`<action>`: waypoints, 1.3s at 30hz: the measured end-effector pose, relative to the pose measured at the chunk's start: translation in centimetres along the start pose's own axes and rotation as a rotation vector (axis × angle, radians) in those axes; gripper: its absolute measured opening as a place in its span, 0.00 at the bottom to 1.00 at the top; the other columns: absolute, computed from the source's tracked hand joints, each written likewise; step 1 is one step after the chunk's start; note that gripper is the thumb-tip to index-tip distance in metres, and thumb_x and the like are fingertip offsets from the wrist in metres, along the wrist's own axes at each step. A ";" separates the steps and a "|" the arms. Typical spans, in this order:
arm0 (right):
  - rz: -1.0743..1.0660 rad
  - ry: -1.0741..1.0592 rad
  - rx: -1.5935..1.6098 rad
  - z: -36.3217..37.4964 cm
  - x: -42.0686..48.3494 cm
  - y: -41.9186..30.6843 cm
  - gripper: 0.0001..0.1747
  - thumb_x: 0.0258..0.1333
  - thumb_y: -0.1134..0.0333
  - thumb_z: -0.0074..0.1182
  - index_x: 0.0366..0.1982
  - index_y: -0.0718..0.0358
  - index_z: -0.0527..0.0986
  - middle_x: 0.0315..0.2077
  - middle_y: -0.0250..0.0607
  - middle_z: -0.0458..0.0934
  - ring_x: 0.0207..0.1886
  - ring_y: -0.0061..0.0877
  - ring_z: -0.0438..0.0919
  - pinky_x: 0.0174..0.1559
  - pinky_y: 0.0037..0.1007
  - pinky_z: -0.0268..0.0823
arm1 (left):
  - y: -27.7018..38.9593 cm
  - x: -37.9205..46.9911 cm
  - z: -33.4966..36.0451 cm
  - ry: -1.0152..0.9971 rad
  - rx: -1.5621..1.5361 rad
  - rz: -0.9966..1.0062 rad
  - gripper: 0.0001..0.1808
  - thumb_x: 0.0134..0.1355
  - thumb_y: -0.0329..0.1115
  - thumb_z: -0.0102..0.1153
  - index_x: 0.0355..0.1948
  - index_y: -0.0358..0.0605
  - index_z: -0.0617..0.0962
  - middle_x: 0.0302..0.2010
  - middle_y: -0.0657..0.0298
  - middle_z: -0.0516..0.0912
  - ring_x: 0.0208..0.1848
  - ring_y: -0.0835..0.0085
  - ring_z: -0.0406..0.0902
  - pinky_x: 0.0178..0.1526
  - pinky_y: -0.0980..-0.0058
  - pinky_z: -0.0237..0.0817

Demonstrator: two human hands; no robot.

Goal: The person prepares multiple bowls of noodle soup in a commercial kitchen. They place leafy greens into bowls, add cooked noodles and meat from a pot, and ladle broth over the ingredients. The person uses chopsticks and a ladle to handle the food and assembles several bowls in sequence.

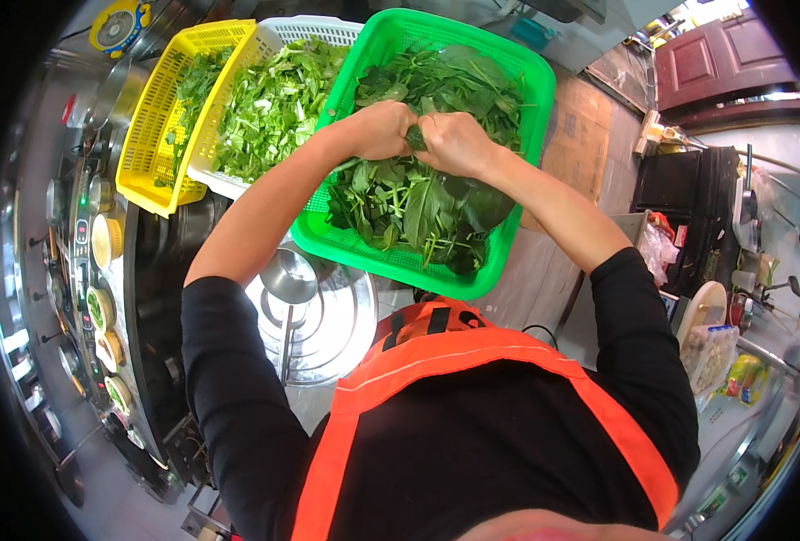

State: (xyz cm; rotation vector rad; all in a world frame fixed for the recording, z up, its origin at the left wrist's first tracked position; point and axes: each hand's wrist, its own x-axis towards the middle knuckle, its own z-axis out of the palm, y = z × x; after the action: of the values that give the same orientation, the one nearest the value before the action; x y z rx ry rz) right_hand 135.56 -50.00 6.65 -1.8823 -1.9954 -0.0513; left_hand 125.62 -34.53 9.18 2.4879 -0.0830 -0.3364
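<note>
Both hands meet over a green plastic basket (542,95) heaped with dark leafy greens (400,209). My left hand (381,128) is closed, and its knuckles almost touch the other hand. Dark green leaf shows in the narrow gap between the two fists. My right hand (457,143) is likewise curled around some of the greens, with leaves spreading out below it. The fingertips of both hands are hidden, so how much each one grips is unclear. Greens lie on both the far and near sides of the hands.
A white basket (200,177) of chopped light-green leaves and a yellow basket (139,145) with some greens adjoin on the left. Below stands a round metal vessel (346,338) with a steel ladle (289,276) over it. Cardboard (579,128) lies right; several bowls (106,241) line the left counter.
</note>
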 end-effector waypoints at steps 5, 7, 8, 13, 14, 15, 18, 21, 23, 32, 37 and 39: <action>0.278 0.360 0.453 -2.8 0.7 0.4 0.10 0.42 0.70 0.59 0.27 0.67 0.73 0.23 0.42 0.78 0.24 0.29 0.78 0.28 0.30 0.70 | 0.0 -3.1 -1.6 0.231 -1.131 -0.056 0.04 0.52 0.27 0.61 0.28 0.41 0.78 0.26 0.66 0.80 0.27 0.80 0.75 0.33 0.80 0.66; 0.651 0.339 0.784 -4.2 0.6 2.0 0.07 0.48 0.71 0.55 0.29 0.68 0.75 0.25 0.37 0.80 0.25 0.20 0.77 0.28 0.27 0.69 | 1.6 -4.5 -1.1 0.564 -1.321 -0.116 0.04 0.54 0.29 0.61 0.30 0.42 0.77 0.25 0.66 0.80 0.28 0.80 0.75 0.33 0.79 0.68; 0.626 0.496 1.220 -4.1 1.0 1.9 0.06 0.52 0.71 0.55 0.30 0.68 0.76 0.27 0.33 0.79 0.27 0.16 0.74 0.29 0.25 0.67 | 1.2 -3.2 -0.1 0.632 -1.335 -0.162 0.06 0.55 0.31 0.62 0.30 0.42 0.78 0.26 0.65 0.80 0.29 0.80 0.76 0.34 0.76 0.71; 0.654 0.431 1.520 -1.8 4.4 -0.6 0.39 0.62 0.39 0.39 0.54 0.69 0.67 0.53 0.45 0.68 0.52 0.25 0.67 0.52 0.29 0.60 | 3.9 2.2 4.2 0.787 -1.645 -0.029 0.34 0.50 0.36 0.70 0.55 0.41 0.67 0.42 0.59 0.78 0.42 0.69 0.77 0.47 0.71 0.70; 0.741 0.527 1.552 -1.7 4.6 -0.8 0.41 0.62 0.37 0.35 0.58 0.69 0.63 0.57 0.47 0.64 0.55 0.27 0.65 0.54 0.30 0.59 | 4.7 2.3 4.6 0.881 -1.683 0.074 0.33 0.50 0.35 0.71 0.53 0.32 0.69 0.41 0.55 0.79 0.40 0.67 0.78 0.44 0.69 0.72; 0.829 0.621 1.592 -2.6 5.2 -2.0 0.45 0.61 0.35 0.32 0.61 0.69 0.58 0.60 0.49 0.60 0.58 0.29 0.64 0.56 0.32 0.58 | 4.6 2.0 4.3 0.876 -1.643 -0.009 0.31 0.50 0.33 0.70 0.51 0.29 0.70 0.41 0.54 0.79 0.39 0.67 0.78 0.42 0.69 0.73; 0.786 0.643 1.239 1.1 5.3 2.0 0.48 0.60 0.33 0.31 0.64 0.69 0.52 0.62 0.52 0.56 0.63 0.33 0.59 0.61 0.34 0.53 | 5.1 1.2 2.8 0.875 -1.588 -0.228 0.20 0.50 0.25 0.66 0.42 0.22 0.75 0.37 0.51 0.81 0.33 0.66 0.80 0.34 0.69 0.74; 0.705 0.491 0.735 -0.8 6.0 1.1 0.50 0.59 0.32 0.29 0.63 0.72 0.53 0.61 0.56 0.58 0.64 0.42 0.59 0.64 0.41 0.48 | 3.6 1.6 2.1 1.120 -1.396 -0.188 0.14 0.48 0.23 0.64 0.36 0.25 0.78 0.33 0.52 0.82 0.29 0.66 0.80 0.32 0.67 0.74; 0.643 0.269 1.357 -4.2 3.9 1.4 0.45 0.60 0.35 0.35 0.62 0.68 0.57 0.59 0.54 0.63 0.60 0.37 0.65 0.60 0.39 0.54 | 4.2 -0.9 -1.5 1.021 -1.506 -0.269 0.14 0.47 0.24 0.65 0.35 0.28 0.79 0.31 0.53 0.82 0.27 0.64 0.80 0.32 0.65 0.75; 0.594 -0.162 1.372 -4.0 -1.1 -2.0 0.12 0.63 0.65 0.46 0.29 0.66 0.74 0.16 0.22 0.60 0.19 0.11 0.59 0.27 0.21 0.64 | -3.2 -4.0 -2.4 1.354 -1.674 -0.167 0.09 0.54 0.31 0.61 0.35 0.37 0.79 0.30 0.57 0.81 0.29 0.63 0.78 0.36 0.61 0.73; 0.737 0.214 1.223 -4.9 -3.1 0.1 0.13 0.62 0.63 0.45 0.30 0.65 0.75 0.15 0.23 0.63 0.19 0.12 0.63 0.25 0.20 0.64 | -3.5 -8.4 -1.2 1.282 -1.900 -0.232 0.11 0.53 0.33 0.58 0.37 0.41 0.78 0.35 0.56 0.80 0.34 0.62 0.78 0.41 0.59 0.73; 0.700 0.220 1.131 -4.7 -1.2 -0.4 0.12 0.59 0.65 0.45 0.28 0.65 0.75 0.15 0.26 0.65 0.20 0.13 0.66 0.24 0.22 0.63 | -3.2 -7.0 0.9 0.811 -1.860 -0.025 0.14 0.53 0.37 0.60 0.38 0.40 0.79 0.36 0.58 0.82 0.33 0.69 0.78 0.36 0.69 0.72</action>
State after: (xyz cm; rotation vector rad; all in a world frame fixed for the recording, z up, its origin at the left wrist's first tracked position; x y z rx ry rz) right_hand 136.41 -52.54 10.75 -1.5183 -0.7660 0.8269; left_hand 118.58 -31.50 8.15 0.6192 0.4080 0.4644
